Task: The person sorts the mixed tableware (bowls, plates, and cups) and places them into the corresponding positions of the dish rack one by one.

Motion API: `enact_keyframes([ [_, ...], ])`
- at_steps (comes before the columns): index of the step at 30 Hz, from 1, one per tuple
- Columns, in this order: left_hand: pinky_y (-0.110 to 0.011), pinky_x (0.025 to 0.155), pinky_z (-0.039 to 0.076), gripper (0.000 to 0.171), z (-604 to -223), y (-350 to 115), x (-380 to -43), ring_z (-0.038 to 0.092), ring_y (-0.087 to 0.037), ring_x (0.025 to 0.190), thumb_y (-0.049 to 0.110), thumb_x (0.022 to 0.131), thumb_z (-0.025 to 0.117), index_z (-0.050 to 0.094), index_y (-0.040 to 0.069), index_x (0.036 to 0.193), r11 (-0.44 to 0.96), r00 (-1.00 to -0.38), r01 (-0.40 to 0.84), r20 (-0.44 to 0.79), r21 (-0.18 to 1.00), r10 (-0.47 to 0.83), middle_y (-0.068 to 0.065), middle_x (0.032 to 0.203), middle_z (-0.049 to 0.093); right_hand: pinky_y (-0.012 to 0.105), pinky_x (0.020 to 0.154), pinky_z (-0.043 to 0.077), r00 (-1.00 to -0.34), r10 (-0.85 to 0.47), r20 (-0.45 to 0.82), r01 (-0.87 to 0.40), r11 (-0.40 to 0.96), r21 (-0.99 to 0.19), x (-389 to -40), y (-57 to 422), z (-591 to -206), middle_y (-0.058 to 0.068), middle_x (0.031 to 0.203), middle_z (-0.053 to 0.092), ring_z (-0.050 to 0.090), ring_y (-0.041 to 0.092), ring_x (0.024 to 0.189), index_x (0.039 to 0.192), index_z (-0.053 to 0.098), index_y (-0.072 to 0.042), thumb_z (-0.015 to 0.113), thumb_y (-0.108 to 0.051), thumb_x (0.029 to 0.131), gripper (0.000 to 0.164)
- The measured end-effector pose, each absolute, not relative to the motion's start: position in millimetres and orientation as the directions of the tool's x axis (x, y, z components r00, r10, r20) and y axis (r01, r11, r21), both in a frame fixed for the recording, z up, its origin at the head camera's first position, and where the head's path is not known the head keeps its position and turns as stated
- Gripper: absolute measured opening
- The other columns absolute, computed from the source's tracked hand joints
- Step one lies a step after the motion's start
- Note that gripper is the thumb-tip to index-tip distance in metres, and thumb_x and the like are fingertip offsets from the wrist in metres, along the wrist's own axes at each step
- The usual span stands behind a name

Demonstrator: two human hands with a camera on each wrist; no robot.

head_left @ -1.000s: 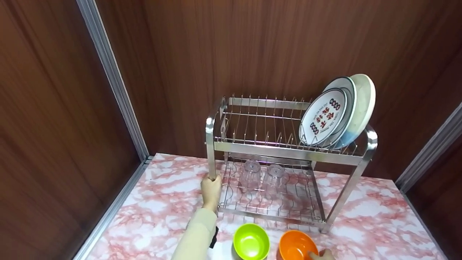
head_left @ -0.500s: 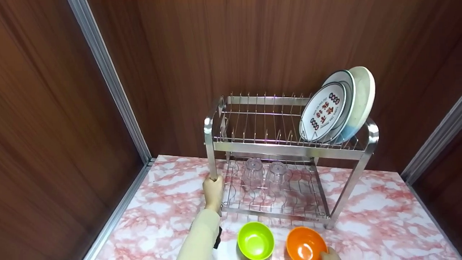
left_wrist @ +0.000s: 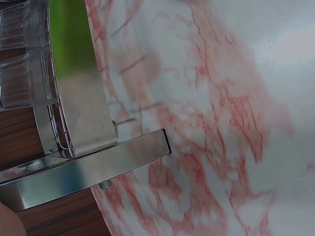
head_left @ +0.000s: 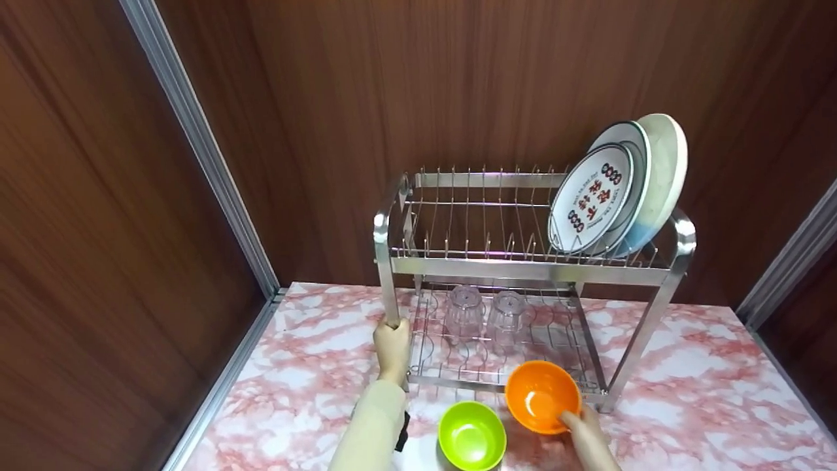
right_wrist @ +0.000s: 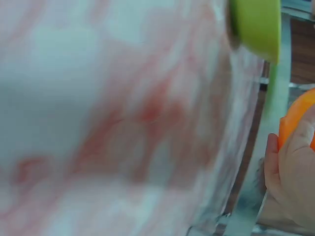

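Note:
My left hand (head_left: 392, 348) grips the front left post of a two-tier metal dish rack (head_left: 497, 267). In the left wrist view only a bit of that hand (left_wrist: 9, 222) shows, beside the post (left_wrist: 93, 168). With the thumb over its rim, my right hand (head_left: 586, 432) pinches an orange bowl (head_left: 539, 396), raised in front of the lower tier. The right wrist view has the hand (right_wrist: 298, 172) against the orange bowl (right_wrist: 297, 113), most of which is cut off. A green bowl (head_left: 471, 437) sits on the marbled table, left of the orange one.
Several plates (head_left: 588, 199) stand on edge at the right end of the top tier. Two clear glasses (head_left: 465, 314) rest upside down on the lower tier. Behind the rack rises a brown wood panel (head_left: 484, 78), with metal-framed panels at both sides.
My right hand has brought the orange bowl up and forward from the table toward the lower tier. The left hand keeps its grip on the post. The head view has shifted slightly.

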State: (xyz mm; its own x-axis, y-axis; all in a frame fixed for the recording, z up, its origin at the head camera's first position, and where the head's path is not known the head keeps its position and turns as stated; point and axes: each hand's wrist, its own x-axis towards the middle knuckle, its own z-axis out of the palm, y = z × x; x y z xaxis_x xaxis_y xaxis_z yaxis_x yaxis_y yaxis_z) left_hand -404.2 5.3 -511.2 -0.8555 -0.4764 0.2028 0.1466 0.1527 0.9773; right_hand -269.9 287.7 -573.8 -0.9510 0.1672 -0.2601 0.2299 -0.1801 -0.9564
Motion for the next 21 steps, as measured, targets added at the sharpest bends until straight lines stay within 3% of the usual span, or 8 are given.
enact_keyframes([
  [6,-0.024,0.042,0.023,0.03,-510.5,5.8,-403.9,0.024,-0.011,0.046,0.005,0.072,0.05,0.03,0.017,0.053,0.149,-0.853,0.157,0.21,0.976,-0.478,0.007,0.048,0.023,0.037,0.063,0.053,-0.986,0.074,-0.151,0.129,-0.243,-0.961,-284.5,259.5,-565.5,0.016,0.098,0.042,0.06,0.021,0.066,0.117,0.021,-0.002,0.048,-0.014,0.084,0.044],
  [12,-0.025,0.041,0.022,0.03,-513.0,5.3,-402.3,0.025,-0.01,0.045,0.005,0.071,0.05,0.029,0.017,0.053,0.16,-0.848,0.166,0.223,0.973,-0.481,0.006,0.048,0.024,0.029,0.059,0.052,-0.988,0.022,-0.152,0.142,-0.241,-0.96,-293.9,226.1,-540.6,0.014,0.092,0.048,0.06,0.017,0.059,0.117,0.02,-0.002,0.049,-0.01,0.081,0.047],
  [15,-0.025,0.041,0.022,0.031,-512.3,5.8,-402.6,0.024,-0.01,0.044,0.005,0.071,0.051,0.029,0.017,0.052,0.15,-0.851,0.166,0.218,0.975,-0.478,0.006,0.048,0.023,0.027,0.057,0.052,-0.98,0.041,-0.194,0.183,-0.193,-0.964,-301.3,211.0,-530.4,0.013,0.088,0.053,0.059,0.016,0.058,0.121,0.017,-0.002,0.051,-0.009,0.081,0.052],
  [21,-0.024,0.042,0.022,0.03,-512.8,4.7,-404.1,0.024,-0.01,0.046,0.005,0.07,0.051,0.031,0.018,0.052,0.192,-0.841,0.186,0.257,0.964,-0.476,0.006,0.049,0.024,0.033,0.062,0.053,-0.988,0.06,-0.14,0.139,-0.022,-0.99,-321.9,186.4,-524.2,0.021,0.103,0.048,0.06,0.017,0.062,0.126,0.017,-0.001,0.057,-0.012,0.081,0.061],
])
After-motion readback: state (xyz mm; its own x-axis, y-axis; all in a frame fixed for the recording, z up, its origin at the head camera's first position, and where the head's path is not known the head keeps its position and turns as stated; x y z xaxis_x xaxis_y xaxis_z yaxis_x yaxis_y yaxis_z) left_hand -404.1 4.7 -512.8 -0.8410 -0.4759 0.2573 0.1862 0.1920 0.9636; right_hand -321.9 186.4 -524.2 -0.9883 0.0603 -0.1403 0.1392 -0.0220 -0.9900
